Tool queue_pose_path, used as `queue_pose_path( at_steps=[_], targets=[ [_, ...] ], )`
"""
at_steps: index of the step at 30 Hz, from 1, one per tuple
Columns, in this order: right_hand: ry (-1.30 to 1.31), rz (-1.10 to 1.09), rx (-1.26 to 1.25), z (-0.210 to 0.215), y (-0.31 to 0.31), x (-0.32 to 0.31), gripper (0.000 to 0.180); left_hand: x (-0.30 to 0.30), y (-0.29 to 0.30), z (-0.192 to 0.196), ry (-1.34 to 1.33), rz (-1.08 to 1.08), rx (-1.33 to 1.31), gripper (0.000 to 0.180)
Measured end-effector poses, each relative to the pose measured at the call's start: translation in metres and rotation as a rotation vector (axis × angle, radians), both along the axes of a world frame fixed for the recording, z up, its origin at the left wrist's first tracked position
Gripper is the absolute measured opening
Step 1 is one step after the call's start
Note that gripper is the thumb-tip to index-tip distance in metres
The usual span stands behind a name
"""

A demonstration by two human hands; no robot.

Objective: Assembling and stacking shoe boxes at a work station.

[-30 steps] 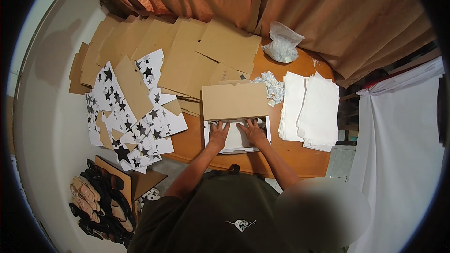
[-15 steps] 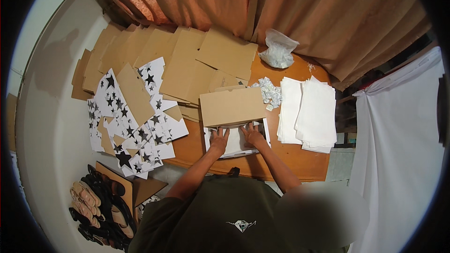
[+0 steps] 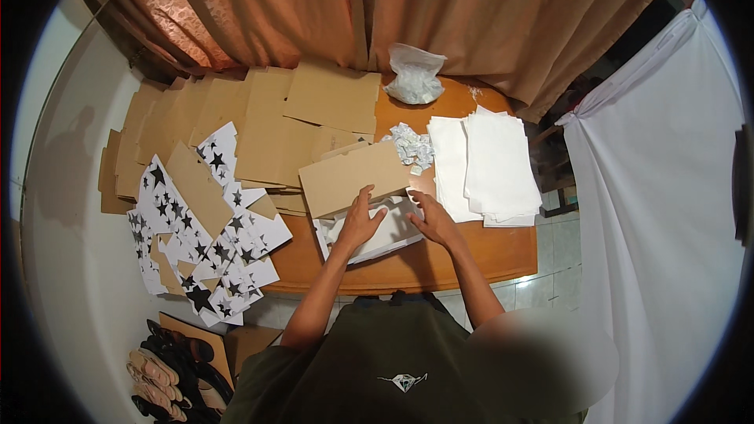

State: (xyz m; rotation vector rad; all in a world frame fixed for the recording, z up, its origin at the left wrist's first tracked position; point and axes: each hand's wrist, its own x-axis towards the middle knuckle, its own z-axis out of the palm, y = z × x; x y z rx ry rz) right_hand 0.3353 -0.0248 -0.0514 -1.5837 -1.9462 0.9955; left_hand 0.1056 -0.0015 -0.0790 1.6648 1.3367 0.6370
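Observation:
In front of me on the wooden table stands a cardboard box [image 3: 322,240] with white sides, its brown lid flap [image 3: 353,177] raised at the far side. White paper [image 3: 393,229] lines the inside. My left hand [image 3: 363,221] is over the box's middle, thumb spread from the fingers, which reach up by the lid's lower part. At the right end of the box is my right hand [image 3: 432,220], fingers apart near the corner of the lid. Neither hand visibly grips anything; whether the fingertips touch the cardboard, I cannot tell.
Flat brown cardboard pieces [image 3: 267,145] and star-printed white ones [image 3: 165,196] cover the table's left. Small white packets [image 3: 412,145] lie behind the box, a plastic bag [image 3: 416,78] farther back. White paper sheets [image 3: 503,165] are stacked right. Shoes [image 3: 177,369] sit lower left.
My hands have lifted from the paper inside the box and opened. The box now sits turned at an angle, its right end farther away. The whole view has shifted.

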Motion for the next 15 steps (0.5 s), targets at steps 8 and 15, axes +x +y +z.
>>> queue_pose_path(
  at_steps=[8,15],
  targets=[
    [0.062,-0.116,-0.033,-0.021,0.011,0.082,0.059,0.082,0.004,-0.003,-0.212,0.048,-0.092,0.065],
    [0.057,-0.058,-0.067,-0.057,0.056,0.140,0.053,0.150,0.029,-0.027,-0.178,0.176,-0.120,0.061]
  ],
)
